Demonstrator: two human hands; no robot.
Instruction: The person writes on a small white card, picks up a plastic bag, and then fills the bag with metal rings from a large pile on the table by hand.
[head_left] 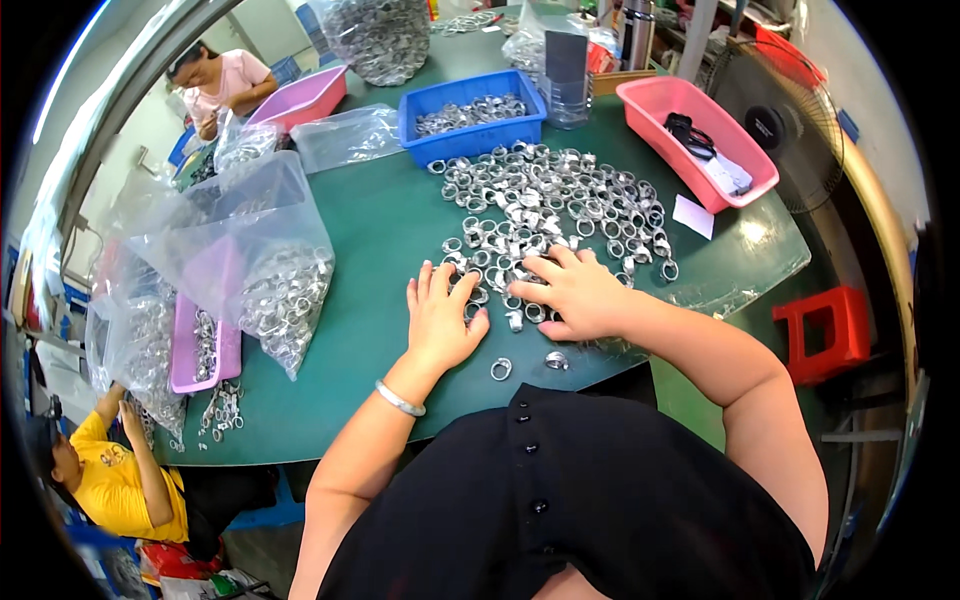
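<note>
A broad heap of small silver ring-shaped metal parts [540, 205] lies on the green table [370, 230] in front of me. At the heap's near left edge, my left hand [443, 318] rests palm down with its fingers spread, the tips beside a few rings. My right hand [582, 297] lies over the near side of the heap, fingers apart and touching rings; some rings are partly hidden beneath it. Neither hand grips anything that I can see. Nearer to me sit two loose rings, one flat [501, 369] and one by the table edge [556, 360].
Behind the heap stands a blue basket [408, 130] of similar parts. A pink basket [650, 95] holding dark-handled scissors is at right. Clear bags of parts [285, 290] and a purple basket [232, 350] fill the left. Two people work nearby; a red stool [850, 325] stands at right.
</note>
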